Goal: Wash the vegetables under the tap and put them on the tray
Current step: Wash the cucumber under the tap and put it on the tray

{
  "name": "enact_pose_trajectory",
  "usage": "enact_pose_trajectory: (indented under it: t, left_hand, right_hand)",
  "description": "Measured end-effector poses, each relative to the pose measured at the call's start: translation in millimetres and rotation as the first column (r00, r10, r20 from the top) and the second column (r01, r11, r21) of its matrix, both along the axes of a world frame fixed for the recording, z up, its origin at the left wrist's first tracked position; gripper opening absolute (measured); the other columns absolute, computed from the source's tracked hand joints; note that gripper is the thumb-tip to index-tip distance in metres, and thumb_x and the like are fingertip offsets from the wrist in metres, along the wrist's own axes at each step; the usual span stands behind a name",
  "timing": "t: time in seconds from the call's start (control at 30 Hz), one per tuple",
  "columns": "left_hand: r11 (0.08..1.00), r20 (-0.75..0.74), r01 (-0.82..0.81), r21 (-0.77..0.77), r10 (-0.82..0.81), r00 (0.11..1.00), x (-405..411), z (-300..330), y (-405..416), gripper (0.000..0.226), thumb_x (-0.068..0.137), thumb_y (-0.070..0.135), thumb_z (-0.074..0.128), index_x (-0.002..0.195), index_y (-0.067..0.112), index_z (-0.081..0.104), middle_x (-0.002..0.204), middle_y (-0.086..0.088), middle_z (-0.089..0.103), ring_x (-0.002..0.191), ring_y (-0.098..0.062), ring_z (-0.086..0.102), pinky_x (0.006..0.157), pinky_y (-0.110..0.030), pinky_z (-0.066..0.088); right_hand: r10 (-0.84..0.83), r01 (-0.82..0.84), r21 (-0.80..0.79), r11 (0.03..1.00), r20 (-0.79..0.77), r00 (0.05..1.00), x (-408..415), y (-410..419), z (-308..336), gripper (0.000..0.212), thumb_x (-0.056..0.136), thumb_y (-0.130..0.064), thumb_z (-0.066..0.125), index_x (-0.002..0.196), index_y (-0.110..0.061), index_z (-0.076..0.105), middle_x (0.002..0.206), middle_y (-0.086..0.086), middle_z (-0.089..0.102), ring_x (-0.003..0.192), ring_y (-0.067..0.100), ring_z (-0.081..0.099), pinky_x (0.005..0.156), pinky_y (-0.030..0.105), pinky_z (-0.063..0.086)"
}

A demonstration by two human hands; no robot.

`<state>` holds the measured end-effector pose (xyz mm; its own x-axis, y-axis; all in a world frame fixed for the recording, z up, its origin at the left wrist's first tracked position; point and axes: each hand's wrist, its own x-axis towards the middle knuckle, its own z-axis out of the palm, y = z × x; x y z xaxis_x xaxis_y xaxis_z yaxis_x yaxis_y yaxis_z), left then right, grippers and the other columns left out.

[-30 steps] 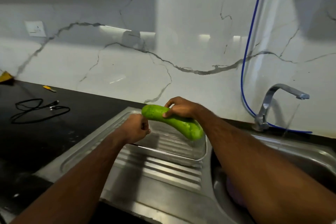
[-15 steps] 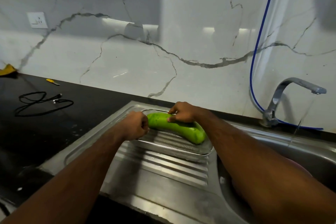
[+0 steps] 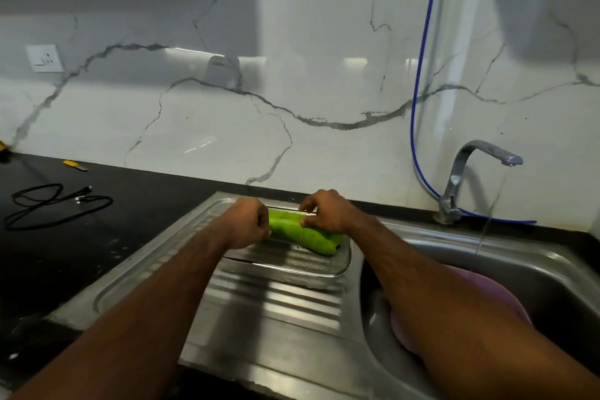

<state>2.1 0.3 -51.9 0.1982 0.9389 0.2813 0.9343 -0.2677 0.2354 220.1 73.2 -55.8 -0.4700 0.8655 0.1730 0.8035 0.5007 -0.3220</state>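
Observation:
A long light-green gourd (image 3: 305, 232) lies across the far part of the steel tray (image 3: 292, 271), which sits on the sink's ribbed drainboard (image 3: 276, 308). My left hand (image 3: 248, 222) is closed in a fist around the gourd's left end. On top of the gourd's middle, my right hand (image 3: 328, 211) has its fingers and thumb pinched on the skin. The gourd's right end pokes out below my right wrist. At the back right, the steel tap (image 3: 467, 166) lets a thin stream of water fall into the sink basin (image 3: 552, 276).
A purple bowl (image 3: 487, 289) sits in the basin, partly behind my right forearm. A blue hose (image 3: 422, 75) runs down the marble wall to the tap. On the black counter (image 3: 97, 253) at left lie a coiled black cable (image 3: 55, 204) and a small yellow tool (image 3: 73, 164).
Both hands brought the gourd down from above the tray until it rests in the tray. They still hold it.

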Motion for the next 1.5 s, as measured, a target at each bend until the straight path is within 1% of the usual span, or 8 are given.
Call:
enact_pose_trajectory:
  t: [0.2, 0.43, 0.7, 0.87, 1.0, 1.13, 1.27, 1.5]
  left_hand:
    - [0.994, 0.123, 0.104, 0.029, -0.107, 0.987, 84.4, 12.9, 14.3, 0.012, 0.077, 0.015, 0.073, 0.067, 0.020, 0.069, 0.067, 0.005, 0.063, 0.070, -0.011, 0.059, 0.063, -0.018, 0.039]
    - [0.953, 0.275, 0.301, 0.023, -0.295, 0.915, 229.8, 6.1, 18.6, 0.011, 0.077, 0.020, 0.078, 0.069, 0.017, 0.071, 0.063, 0.006, 0.064, 0.059, -0.003, 0.055, 0.059, -0.015, 0.040]
    - [0.961, 0.455, 0.258, -0.097, -0.188, 0.870, 337.8, -67.5, 16.5, 0.018, 0.081, 0.012, 0.074, 0.066, 0.019, 0.066, 0.066, 0.003, 0.064, 0.064, -0.011, 0.061, 0.055, -0.017, 0.043]
    - [0.970, 0.535, 0.107, -0.217, 0.026, 0.844, 339.5, -123.0, 27.8, 0.018, 0.072, 0.017, 0.076, 0.059, 0.019, 0.064, 0.061, 0.002, 0.068, 0.063, -0.016, 0.069, 0.066, -0.035, 0.060]
    - [0.976, 0.627, 0.006, -0.218, 0.135, 0.767, 336.2, -135.2, 45.9, 0.012, 0.077, 0.005, 0.068, 0.070, 0.014, 0.072, 0.076, -0.007, 0.074, 0.081, -0.023, 0.071, 0.077, -0.028, 0.054]
    - [0.968, 0.720, -0.064, -0.243, 0.224, 0.656, 332.3, -136.3, 59.6, 0.016, 0.082, 0.003, 0.065, 0.075, 0.016, 0.073, 0.078, -0.005, 0.071, 0.085, -0.023, 0.069, 0.078, -0.020, 0.046]
    - [0.966, 0.760, -0.081, -0.244, 0.243, 0.603, 332.8, -138.6, 63.0, 0.015, 0.082, 0.001, 0.063, 0.082, 0.013, 0.073, 0.088, -0.008, 0.074, 0.090, -0.024, 0.068, 0.083, -0.021, 0.047]
    - [0.989, 0.839, -0.117, -0.086, 0.135, 0.527, 335.8, -122.7, 59.6, 0.010, 0.090, 0.005, 0.060, 0.096, 0.011, 0.065, 0.096, -0.008, 0.068, 0.093, -0.025, 0.061, 0.089, -0.032, 0.047]
  right_hand:
    - [-0.062, 0.079, 0.068, 0.995, -0.225, 0.972, 72.4, -25.1, 5.7, 0.014, 0.090, -0.018, 0.075, 0.103, -0.016, 0.080, 0.098, 0.000, 0.079, 0.091, 0.012, 0.070, 0.088, 0.032, 0.056]
    - [-0.287, 0.316, 0.037, 0.948, -0.332, 0.899, 211.2, -61.1, -6.4, 0.011, 0.093, -0.013, 0.072, 0.100, -0.016, 0.080, 0.094, -0.002, 0.076, 0.088, 0.009, 0.070, 0.086, 0.028, 0.057]
    - [-0.534, 0.530, -0.109, 0.841, -0.334, 0.777, 291.0, -81.4, -64.5, 0.012, 0.093, -0.012, 0.069, 0.092, -0.022, 0.076, 0.091, -0.004, 0.074, 0.087, 0.008, 0.067, 0.083, 0.029, 0.055]
    - [-0.585, 0.534, -0.257, 0.805, -0.203, 0.785, 286.7, -68.2, -100.6, 0.010, 0.089, -0.014, 0.072, 0.084, -0.022, 0.075, 0.086, -0.003, 0.073, 0.085, 0.011, 0.069, 0.083, 0.037, 0.060]
    - [-0.435, 0.389, -0.463, 0.797, 0.009, 0.900, 254.1, -57.5, -119.6, 0.011, 0.084, -0.026, 0.081, 0.088, -0.023, 0.071, 0.089, 0.001, 0.073, 0.086, 0.019, 0.068, 0.083, 0.039, 0.058]
    - [-0.389, 0.438, -0.362, 0.823, 0.203, 0.899, 228.3, -45.6, -140.2, 0.045, 0.070, -0.050, 0.083, 0.108, -0.031, 0.069, 0.103, -0.004, 0.070, 0.098, 0.024, 0.066, 0.090, 0.045, 0.056]
    - [-0.323, 0.444, -0.315, 0.839, 0.369, 0.872, 215.6, -48.9, -142.4, 0.035, 0.086, -0.040, 0.074, 0.111, -0.017, 0.068, 0.107, 0.006, 0.070, 0.101, 0.028, 0.065, 0.095, 0.048, 0.055]
    - [-0.483, 0.355, -0.565, 0.745, -0.090, 0.871, 255.5, -50.7, -120.9, 0.027, 0.090, -0.034, 0.076, 0.109, -0.020, 0.064, 0.109, -0.001, 0.070, 0.098, 0.017, 0.065, 0.090, 0.037, 0.053]
